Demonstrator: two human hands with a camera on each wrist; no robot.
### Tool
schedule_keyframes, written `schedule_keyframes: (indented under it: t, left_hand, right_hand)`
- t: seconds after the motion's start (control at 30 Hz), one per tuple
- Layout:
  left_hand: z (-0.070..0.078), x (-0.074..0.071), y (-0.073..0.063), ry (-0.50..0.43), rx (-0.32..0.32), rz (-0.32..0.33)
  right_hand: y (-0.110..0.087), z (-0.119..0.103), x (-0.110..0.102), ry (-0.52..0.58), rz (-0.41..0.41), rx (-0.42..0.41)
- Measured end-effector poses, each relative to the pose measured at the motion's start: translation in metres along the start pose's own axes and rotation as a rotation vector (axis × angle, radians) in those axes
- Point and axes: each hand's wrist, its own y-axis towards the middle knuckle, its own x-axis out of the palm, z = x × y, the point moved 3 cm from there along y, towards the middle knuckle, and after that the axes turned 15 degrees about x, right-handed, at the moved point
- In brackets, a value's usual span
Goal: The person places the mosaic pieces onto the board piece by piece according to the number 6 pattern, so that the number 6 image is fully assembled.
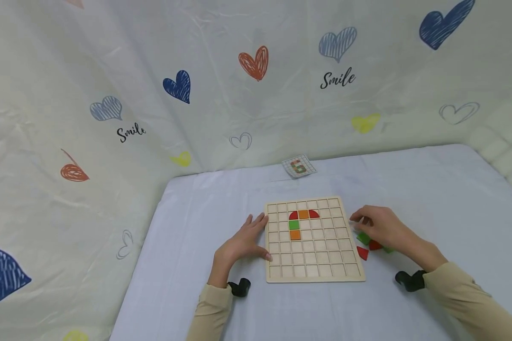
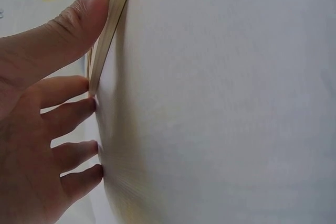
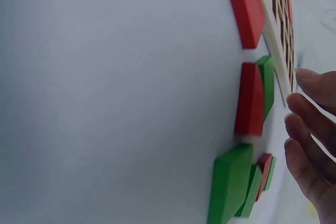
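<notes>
A square wooden grid board (image 1: 315, 270) lies on the white-covered table. Set in its upper cells are two red rounded pieces (image 1: 314, 214), a green square (image 1: 294, 225) and two orange squares (image 1: 295, 235). My left hand (image 1: 244, 241) rests at the board's left edge, fingers spread, with thumb and fingertips touching the wooden rim (image 2: 113, 24). Just off the right edge hovers my right hand (image 1: 379, 225), fingers slightly bent; no piece shows between thumb and fingertips in the right wrist view. Beneath and beside it lie loose red pieces (image 3: 249, 98) and green pieces (image 3: 231, 182).
Behind the board, near the table's back edge, lies a small card (image 1: 298, 166) with a coloured pattern on a grid. One loose red piece (image 1: 362, 253) sits close to the board's right edge. A cloth printed with hearts (image 1: 253, 63) hangs behind the table.
</notes>
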Motion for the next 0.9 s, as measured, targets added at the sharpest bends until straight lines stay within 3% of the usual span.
schedule_keyframes:
  t: [0.27,0.7,0.9]
  left_hand:
    - [0.001,-0.002,-0.001,-0.018,-0.004,0.005]
    - [-0.001,-0.002,-0.002,-0.03,0.002,0.011]
    - [-0.001,-0.001,-0.001,-0.037,-0.007,0.005]
  right_hand:
    - [-0.006,0.014,-0.004,-0.032,0.015,-0.01]
    - [-0.013,0.026,-0.006,-0.068,-0.071,-0.072]
    - [-0.012,0.026,-0.005,-0.08,-0.082,-0.058]
